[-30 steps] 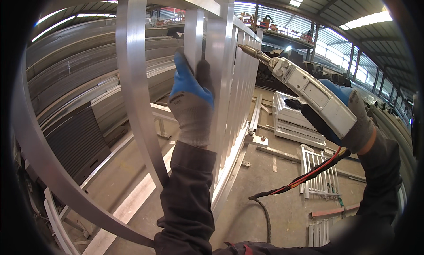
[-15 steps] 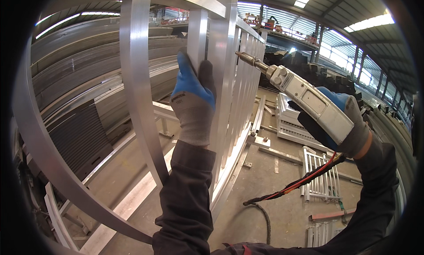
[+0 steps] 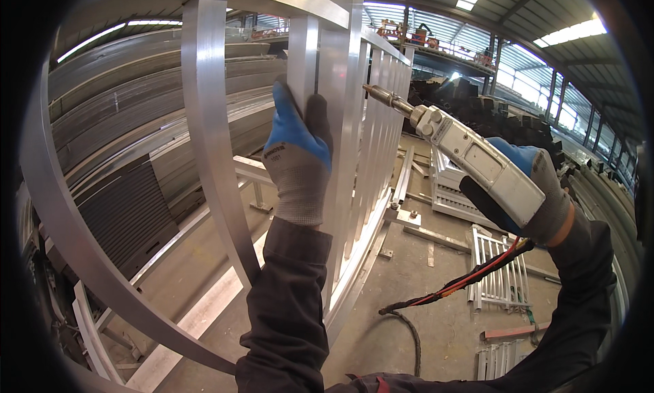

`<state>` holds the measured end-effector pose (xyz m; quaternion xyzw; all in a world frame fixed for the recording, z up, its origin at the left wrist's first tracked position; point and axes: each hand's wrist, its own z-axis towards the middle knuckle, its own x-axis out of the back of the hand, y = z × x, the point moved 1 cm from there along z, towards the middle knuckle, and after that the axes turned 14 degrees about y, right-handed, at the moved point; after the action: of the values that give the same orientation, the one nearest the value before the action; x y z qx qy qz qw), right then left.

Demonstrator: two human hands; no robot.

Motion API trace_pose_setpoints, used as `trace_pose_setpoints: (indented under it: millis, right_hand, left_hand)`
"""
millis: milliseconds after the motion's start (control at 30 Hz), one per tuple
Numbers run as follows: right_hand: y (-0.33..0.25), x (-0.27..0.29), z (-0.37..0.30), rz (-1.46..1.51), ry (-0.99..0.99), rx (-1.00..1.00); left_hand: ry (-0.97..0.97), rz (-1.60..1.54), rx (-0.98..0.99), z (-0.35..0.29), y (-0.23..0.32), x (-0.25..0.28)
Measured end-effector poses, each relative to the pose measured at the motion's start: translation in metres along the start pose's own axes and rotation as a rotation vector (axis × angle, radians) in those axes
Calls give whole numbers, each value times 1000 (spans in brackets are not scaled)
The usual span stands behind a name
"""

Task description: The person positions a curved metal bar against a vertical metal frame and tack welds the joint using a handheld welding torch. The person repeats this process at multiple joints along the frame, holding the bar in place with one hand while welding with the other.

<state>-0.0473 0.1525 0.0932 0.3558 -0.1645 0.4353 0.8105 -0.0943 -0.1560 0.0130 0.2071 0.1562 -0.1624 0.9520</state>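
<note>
My left hand (image 3: 297, 151), in a grey and blue glove, grips a short silver upright bar (image 3: 302, 52) of a metal railing frame. Its thumb and a finger point up along the bar; the other fingertips are hidden. In my gloved right hand (image 3: 538, 171) is a white handheld laser welding gun (image 3: 487, 154), tilted with its brass-coloured nozzle up and to the left. The nozzle tip is close to the side of a wide square post (image 3: 337, 120), where a faint red spot shows. Whether the tip touches it I cannot tell.
A black and red cable (image 3: 463, 280) hangs from the gun toward the floor. To the left curves a broad metal rail (image 3: 88, 257), in front of stacked long profiles (image 3: 136, 93). Slatted panels (image 3: 501, 267) lie on the floor at right. Dark profiles (image 3: 470, 114) are piled behind.
The view has shifted very slightly, and the nozzle sits a touch lower in it. Both hands keep their grips.
</note>
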Motion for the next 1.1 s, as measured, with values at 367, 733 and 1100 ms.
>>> trace_pose_setpoints:
  millis: [367, 733, 1100]
  right_hand:
    - [5, -5, -3, -15, -10, 8]
    - [2, -13, -7, 33, 6, -14]
    - [1, -15, -7, 42, 4, -3]
  left_hand:
    - [8, 9, 2, 2, -1, 0]
    - [-25, -24, 40, 3, -3, 3]
    - [-13, -19, 25, 3, 0, 6]
